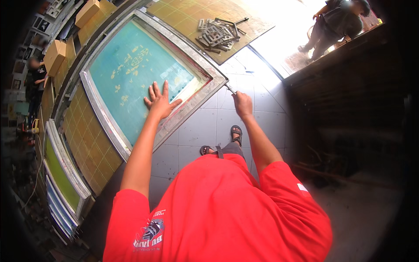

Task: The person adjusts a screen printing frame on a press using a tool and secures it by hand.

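A screen-printing frame (198,102) lies on the table, with teal mesh (113,70) stretched across it and a pale leaf-like pattern showing in the mesh. My left hand (159,104) rests with fingers spread on the mesh, close to the frame's near right edge. At the frame's right corner, my right hand (243,105) is closed around a slim silver metal tool (229,87). The tool's tip meets the corner, or nearly so; its handle is hidden in my fist, so its exact kind is unclear.
Metal clamps and bolts (218,35) are heaped on the yellow gridded tabletop (174,13). Cardboard boxes (54,56) stand beyond. More frames, one with green mesh (61,166), lean at left. One person (340,22) is at upper right, another (37,74) far left. Grey tiles (196,126) cover the floor.
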Demonstrator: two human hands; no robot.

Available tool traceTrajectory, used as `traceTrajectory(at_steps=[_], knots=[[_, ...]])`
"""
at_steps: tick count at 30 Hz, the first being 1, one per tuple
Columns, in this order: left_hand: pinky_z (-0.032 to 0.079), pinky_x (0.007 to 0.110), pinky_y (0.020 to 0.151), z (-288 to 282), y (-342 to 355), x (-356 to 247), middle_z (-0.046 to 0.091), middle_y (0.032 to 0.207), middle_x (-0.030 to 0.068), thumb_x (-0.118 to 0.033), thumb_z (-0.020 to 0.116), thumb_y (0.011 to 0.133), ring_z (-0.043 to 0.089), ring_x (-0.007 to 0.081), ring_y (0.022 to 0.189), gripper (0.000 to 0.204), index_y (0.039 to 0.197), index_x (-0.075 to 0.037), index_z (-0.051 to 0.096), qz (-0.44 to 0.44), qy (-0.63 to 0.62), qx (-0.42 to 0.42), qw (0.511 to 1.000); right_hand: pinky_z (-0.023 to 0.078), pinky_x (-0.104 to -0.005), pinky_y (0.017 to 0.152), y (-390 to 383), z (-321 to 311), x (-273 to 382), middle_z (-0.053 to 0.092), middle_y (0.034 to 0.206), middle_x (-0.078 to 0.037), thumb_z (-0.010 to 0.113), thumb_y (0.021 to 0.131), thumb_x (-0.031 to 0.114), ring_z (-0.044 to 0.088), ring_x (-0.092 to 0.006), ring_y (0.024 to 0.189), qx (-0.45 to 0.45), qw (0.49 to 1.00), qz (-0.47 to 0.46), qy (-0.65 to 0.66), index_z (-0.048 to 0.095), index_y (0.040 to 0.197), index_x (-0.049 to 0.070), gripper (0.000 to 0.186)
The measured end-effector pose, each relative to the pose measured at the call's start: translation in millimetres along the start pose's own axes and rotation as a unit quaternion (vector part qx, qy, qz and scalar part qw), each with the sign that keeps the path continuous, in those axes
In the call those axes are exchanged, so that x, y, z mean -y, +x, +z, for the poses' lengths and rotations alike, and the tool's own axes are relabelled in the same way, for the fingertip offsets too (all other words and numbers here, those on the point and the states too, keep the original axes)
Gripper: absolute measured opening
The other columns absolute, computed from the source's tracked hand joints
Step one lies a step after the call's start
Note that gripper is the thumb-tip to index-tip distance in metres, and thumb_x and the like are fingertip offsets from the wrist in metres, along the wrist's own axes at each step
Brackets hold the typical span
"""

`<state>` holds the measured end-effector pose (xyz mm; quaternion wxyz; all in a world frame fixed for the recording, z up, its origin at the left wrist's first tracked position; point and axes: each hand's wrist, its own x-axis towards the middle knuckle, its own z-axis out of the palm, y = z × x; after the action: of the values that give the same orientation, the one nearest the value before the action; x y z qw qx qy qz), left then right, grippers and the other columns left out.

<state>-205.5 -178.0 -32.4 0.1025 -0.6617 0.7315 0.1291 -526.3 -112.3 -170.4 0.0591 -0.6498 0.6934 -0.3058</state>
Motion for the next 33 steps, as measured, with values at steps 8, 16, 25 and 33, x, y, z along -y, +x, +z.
traceTrajectory(at_steps=[8, 16, 25, 33], knots=[[0.005, 0.064, 0.105, -1.6, -1.9, -2.4, -0.004, 0.152, 0.0206, -0.07, 0.054, 0.074, -0.003, 0.0382, 0.141, 0.102, 0.148, -0.023, 0.003, -0.01, -0.003, 0.015, 1.0, 0.027, -0.022, 0.042, 45.1, -55.8, 40.0, 0.05, 0.061, 0.004, 0.058, 0.088, 0.037, 0.033, -0.005, 0.045, 0.148, 0.658, 0.401, 0.62, 0.06, 0.082, 0.001, 0.037], [0.005, 0.064, 0.105, -2.5, -3.1, -3.7, -0.003, 0.152, 0.0202, -0.069, 0.055, 0.073, -0.002, 0.038, 0.141, 0.1, 0.148, -0.023, 0.007, -0.011, -0.016, -0.004, 1.0, 0.027, -0.0204, 0.041, 48.9, -60.9, 67.2, 0.056, 0.09, -0.009, 0.061, 0.088, 0.029, 0.029, -0.0026, 0.046, 0.165, 0.696, 0.388, 0.581, 0.063, 0.096, -0.004, 0.034], [0.005, 0.064, 0.104, -2.4, -3.8, -3.4, -0.002, 0.153, 0.0199, -0.069, 0.056, 0.073, -0.003, 0.0373, 0.141, 0.1, 0.148, -0.024, 0.008, -0.012, -0.028, -0.006, 1.0, 0.03, -0.0236, 0.042, 48.3, -57.1, 70.3, 0.056, 0.066, -0.002, 0.062, 0.086, 0.023, 0.036, -0.005, 0.047, 0.085, 0.837, 0.302, 0.449, 0.063, 0.091, -0.003, 0.027], [0.005, 0.064, 0.104, 2.6, -2.6, -1.2, -0.003, 0.153, 0.0193, -0.07, 0.054, 0.073, -0.003, 0.037, 0.141, 0.1, 0.148, -0.026, 0.006, -0.016, -0.02, -0.007, 1.0, 0.03, -0.0216, 0.042, 22.5, -85.4, 56.9, 0.054, 0.063, -0.001, 0.061, 0.087, 0.027, 0.036, -0.0054, 0.047, 0.183, 0.74, 0.373, 0.529, 0.062, 0.09, -0.002, 0.03]])
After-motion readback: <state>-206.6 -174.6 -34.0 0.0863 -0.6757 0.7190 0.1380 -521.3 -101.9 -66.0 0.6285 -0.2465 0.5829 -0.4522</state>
